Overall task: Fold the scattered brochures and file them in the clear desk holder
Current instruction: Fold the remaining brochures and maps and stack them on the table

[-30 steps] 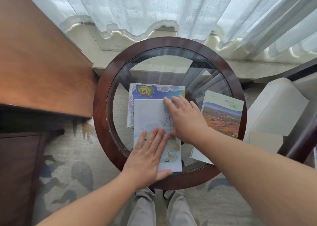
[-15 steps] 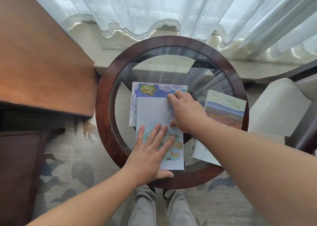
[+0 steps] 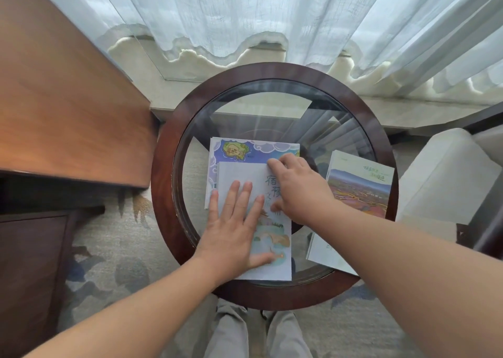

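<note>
A pale folded brochure (image 3: 239,175) with dark characters and a painted scene lies on the round glass table (image 3: 275,295), overlapping a purple map brochure (image 3: 245,148) behind it. My left hand (image 3: 234,229) presses flat on the pale brochure's middle, fingers spread. My right hand (image 3: 296,189) has its fingers bent over that brochure's top right edge, with the thumb on the paper. A third brochure (image 3: 359,186) with a landscape photo lies at the table's right side, partly under my right forearm. No clear holder is in view.
A wooden desk (image 3: 68,107) stands close on the left. A pale upholstered chair (image 3: 446,178) is at the right, and sheer curtains (image 3: 245,17) hang behind the table. My knees (image 3: 258,333) are under the near rim, above patterned carpet.
My right hand's fingers went from straight to curled at the pale brochure's top edge. My left hand slid a little further up the brochure. The view shifted slightly.
</note>
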`<state>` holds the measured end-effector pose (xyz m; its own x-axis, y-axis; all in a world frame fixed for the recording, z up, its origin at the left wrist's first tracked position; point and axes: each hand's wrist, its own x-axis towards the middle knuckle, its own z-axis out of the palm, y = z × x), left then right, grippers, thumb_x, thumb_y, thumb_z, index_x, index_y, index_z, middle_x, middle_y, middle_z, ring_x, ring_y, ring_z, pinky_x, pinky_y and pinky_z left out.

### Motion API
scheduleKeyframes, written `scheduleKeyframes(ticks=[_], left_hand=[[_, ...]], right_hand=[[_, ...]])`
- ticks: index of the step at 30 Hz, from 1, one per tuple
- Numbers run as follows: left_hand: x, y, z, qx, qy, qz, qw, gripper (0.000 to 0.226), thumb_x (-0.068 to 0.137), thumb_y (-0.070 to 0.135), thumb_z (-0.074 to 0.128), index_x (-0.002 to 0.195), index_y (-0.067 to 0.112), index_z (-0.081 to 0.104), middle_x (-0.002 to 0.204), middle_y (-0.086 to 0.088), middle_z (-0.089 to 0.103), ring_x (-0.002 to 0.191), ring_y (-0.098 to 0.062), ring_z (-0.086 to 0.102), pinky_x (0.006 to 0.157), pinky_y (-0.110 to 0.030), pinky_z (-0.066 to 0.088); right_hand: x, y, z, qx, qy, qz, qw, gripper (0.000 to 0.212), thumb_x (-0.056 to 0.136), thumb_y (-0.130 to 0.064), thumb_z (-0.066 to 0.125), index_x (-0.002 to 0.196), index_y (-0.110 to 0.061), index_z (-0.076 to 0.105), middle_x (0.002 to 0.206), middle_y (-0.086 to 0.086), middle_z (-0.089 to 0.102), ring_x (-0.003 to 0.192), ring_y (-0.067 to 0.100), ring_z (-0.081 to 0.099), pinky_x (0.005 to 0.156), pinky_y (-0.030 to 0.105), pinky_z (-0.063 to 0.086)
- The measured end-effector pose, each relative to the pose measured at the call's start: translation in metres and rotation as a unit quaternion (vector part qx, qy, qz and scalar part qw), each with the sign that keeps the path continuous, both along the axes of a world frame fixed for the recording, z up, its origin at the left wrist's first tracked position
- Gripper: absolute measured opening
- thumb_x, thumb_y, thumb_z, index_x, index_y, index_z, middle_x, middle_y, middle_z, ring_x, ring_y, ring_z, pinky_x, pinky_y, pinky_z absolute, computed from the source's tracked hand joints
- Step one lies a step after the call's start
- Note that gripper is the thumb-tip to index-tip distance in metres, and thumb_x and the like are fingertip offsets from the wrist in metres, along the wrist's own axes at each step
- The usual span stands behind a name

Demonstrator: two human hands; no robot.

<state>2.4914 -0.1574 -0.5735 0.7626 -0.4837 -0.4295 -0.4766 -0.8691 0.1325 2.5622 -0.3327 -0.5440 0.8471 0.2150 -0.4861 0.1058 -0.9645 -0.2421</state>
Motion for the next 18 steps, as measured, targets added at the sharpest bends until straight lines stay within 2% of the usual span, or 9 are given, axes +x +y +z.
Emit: scheduleKeyframes(ticks=[2,5,7,9,11,14,16,18], left_hand=[[-0.017,0.019,0.009,-0.013,0.012,-0.022,1.0,0.116,0.062,0.084,0.053,0.15,0.012,0.03,0.157,-0.024,0.021,0.145,-0.043,0.018,0.107,-0.07,0.026],[-0.031,0.027,0.015,-0.039,0.027,-0.028,0.998,0.113,0.056,0.073,0.072,0.145,0.011,0.043,0.153,-0.025,0.031,0.14,-0.044,0.029,0.102,-0.063,0.04],[-0.03,0.023,0.017,-0.081,0.035,0.016,0.996,0.105,0.06,0.07,0.072,0.143,0.011,0.048,0.153,-0.024,0.029,0.142,-0.042,0.027,0.106,-0.059,0.037],[-0.026,0.019,0.02,-0.134,0.034,0.109,0.984,0.087,0.072,0.063,0.068,0.141,0.013,0.049,0.157,-0.019,0.024,0.145,-0.038,0.023,0.113,-0.051,0.03],[-0.019,0.014,0.023,-0.163,0.019,0.222,0.961,0.072,0.081,0.047,0.069,0.141,0.014,0.046,0.156,-0.017,0.024,0.141,-0.035,0.024,0.112,-0.046,0.027],[-0.004,0.005,0.028,-0.185,0.05,0.364,0.912,0.066,0.087,0.036,0.064,0.145,0.017,0.037,0.153,-0.01,0.025,0.137,-0.03,0.025,0.111,-0.038,0.027],[0.003,0.001,0.03,-0.2,0.067,0.403,0.891,0.063,0.089,0.032,0.061,0.146,0.018,0.036,0.151,-0.006,0.03,0.137,-0.027,0.027,0.109,-0.035,0.028],[0.006,0.001,0.031,-0.203,0.071,0.417,0.883,0.063,0.089,0.03,0.06,0.146,0.018,0.036,0.149,-0.004,0.032,0.136,-0.027,0.03,0.108,-0.034,0.029]], right_hand=[[0.0,0.001,0.001,0.005,0.009,-0.008,1.0,0.085,0.072,-0.038,0.081,0.141,-0.022,0.033,0.135,0.001,0.039,0.126,0.023,0.036,0.093,0.038,0.044],[0.002,0.004,0.004,0.009,0.039,-0.028,0.999,0.083,0.073,-0.037,0.081,0.14,-0.021,0.034,0.136,0.002,0.038,0.129,0.024,0.034,0.094,0.04,0.045],[0.004,0.007,0.007,0.021,0.062,-0.051,0.997,0.082,0.073,-0.04,0.079,0.139,-0.019,0.036,0.137,0.003,0.036,0.13,0.026,0.032,0.1,0.04,0.043],[0.001,0.01,0.01,0.028,0.057,-0.095,0.993,0.082,0.075,-0.041,0.077,0.141,-0.019,0.034,0.139,0.005,0.034,0.129,0.03,0.032,0.103,0.041,0.039],[-0.007,0.012,0.011,0.03,0.045,-0.17,0.984,0.083,0.077,-0.04,0.077,0.142,-0.018,0.03,0.137,0.008,0.032,0.123,0.034,0.039,0.098,0.04,0.04],[-0.023,0.019,0.01,0.066,0.102,-0.262,0.957,0.097,0.078,-0.037,0.077,0.149,-0.022,0.014,0.13,0.011,0.032,0.108,0.034,0.055,0.08,0.034,0.041],[-0.03,0.023,0.006,0.07,0.116,-0.266,0.954,0.104,0.079,-0.036,0.077,0.152,-0.026,0.004,0.128,0.011,0.032,0.104,0.033,0.057,0.075,0.033,0.038],[-0.031,0.026,0.002,0.063,0.106,-0.265,0.956,0.103,0.079,-0.034,0.077,0.151,-0.027,0.004,0.128,0.011,0.033,0.104,0.036,0.058,0.075,0.035,0.04]])
